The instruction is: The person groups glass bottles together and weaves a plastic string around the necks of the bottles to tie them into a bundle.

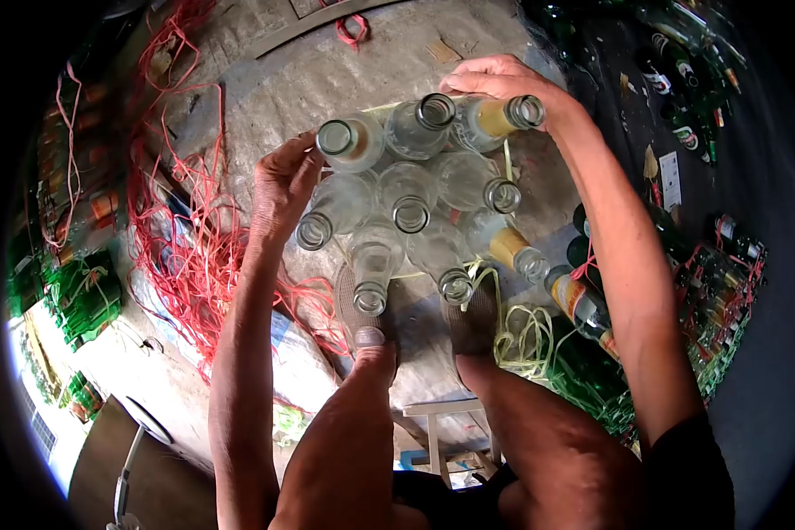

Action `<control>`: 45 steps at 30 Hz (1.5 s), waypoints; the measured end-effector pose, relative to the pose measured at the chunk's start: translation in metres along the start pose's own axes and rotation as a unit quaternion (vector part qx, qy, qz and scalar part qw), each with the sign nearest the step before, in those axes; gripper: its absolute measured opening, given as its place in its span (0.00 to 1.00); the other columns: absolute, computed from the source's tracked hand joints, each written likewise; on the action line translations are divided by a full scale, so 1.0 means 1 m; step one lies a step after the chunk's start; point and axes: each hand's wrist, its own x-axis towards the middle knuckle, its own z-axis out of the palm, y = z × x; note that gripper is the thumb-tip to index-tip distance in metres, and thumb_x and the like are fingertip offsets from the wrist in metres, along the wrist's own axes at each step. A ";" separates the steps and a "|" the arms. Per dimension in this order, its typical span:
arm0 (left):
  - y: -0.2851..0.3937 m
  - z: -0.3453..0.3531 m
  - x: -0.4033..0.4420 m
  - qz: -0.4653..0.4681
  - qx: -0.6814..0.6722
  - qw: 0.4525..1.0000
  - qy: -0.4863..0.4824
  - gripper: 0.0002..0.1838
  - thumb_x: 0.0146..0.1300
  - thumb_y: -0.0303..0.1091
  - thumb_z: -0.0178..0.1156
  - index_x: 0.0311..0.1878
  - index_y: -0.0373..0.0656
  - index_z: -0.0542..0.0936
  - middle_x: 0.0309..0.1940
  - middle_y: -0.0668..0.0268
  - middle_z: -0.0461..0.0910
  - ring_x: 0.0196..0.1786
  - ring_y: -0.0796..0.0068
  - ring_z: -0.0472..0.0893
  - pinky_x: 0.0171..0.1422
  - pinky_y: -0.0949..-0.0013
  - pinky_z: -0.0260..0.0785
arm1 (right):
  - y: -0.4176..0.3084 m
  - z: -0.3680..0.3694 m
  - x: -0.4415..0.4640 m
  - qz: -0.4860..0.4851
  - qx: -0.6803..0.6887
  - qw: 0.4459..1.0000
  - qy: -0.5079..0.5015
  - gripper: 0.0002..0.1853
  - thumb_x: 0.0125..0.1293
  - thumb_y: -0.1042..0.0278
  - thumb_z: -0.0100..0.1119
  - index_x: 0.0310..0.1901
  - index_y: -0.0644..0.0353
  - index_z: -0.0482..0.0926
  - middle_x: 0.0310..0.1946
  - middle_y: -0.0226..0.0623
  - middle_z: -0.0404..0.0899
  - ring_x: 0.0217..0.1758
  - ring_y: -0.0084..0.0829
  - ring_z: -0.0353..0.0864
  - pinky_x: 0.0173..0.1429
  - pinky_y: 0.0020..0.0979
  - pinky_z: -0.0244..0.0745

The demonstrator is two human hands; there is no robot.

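A cluster of several clear glass bottles (408, 187) stands on the floor in front of my feet, necks towards me. Pale yellow string (508, 163) runs round part of the cluster. At its left side is my left hand (284, 181), closed, thumb and fingers pressed together against the far-left bottle (352, 141); what they pinch is hidden. My right hand (509, 81) curves round the back of the far-right bottle (493, 117), which has a yellow label. Its fingertips rest behind the bottles, partly out of sight.
Tangled red string (190, 265) covers the floor on the left. Loose yellow string (526, 340) lies by my right foot, near a brown-labelled bottle (576, 296). Green bottles (685, 137) lie at the right, and green bundles (84, 296) at the left. A wooden stool (442, 408) is beneath me.
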 end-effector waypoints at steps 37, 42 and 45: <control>-0.001 0.005 0.004 -0.032 -0.028 0.999 0.027 0.08 0.73 0.28 0.61 0.45 0.34 0.87 0.34 0.72 0.87 0.32 0.86 0.75 0.37 0.77 0.67 | 0.024 0.037 -0.085 -0.014 0.146 0.977 0.155 0.17 0.68 0.76 0.64 0.58 0.61 0.81 0.49 0.31 0.83 0.49 0.26 0.87 0.48 0.32 0.88; 0.005 0.000 0.005 -0.048 -0.005 0.999 -0.009 0.08 0.75 0.30 0.61 0.45 0.36 0.87 0.33 0.72 0.85 0.33 0.86 0.76 0.36 0.76 0.68 | 0.021 0.022 -0.083 0.017 0.153 0.978 0.140 0.14 0.71 0.61 0.64 0.54 0.55 0.85 0.44 0.24 0.84 0.49 0.19 0.82 0.51 0.28 0.79; 0.015 -0.004 0.009 -0.080 -0.009 0.996 -0.022 0.11 0.77 0.36 0.62 0.49 0.38 0.88 0.37 0.72 0.85 0.40 0.82 0.81 0.46 0.72 0.78 | 0.020 0.011 -0.061 0.013 0.117 0.986 0.118 0.17 0.70 0.49 0.64 0.50 0.53 0.88 0.41 0.23 0.84 0.46 0.18 0.78 0.51 0.28 0.73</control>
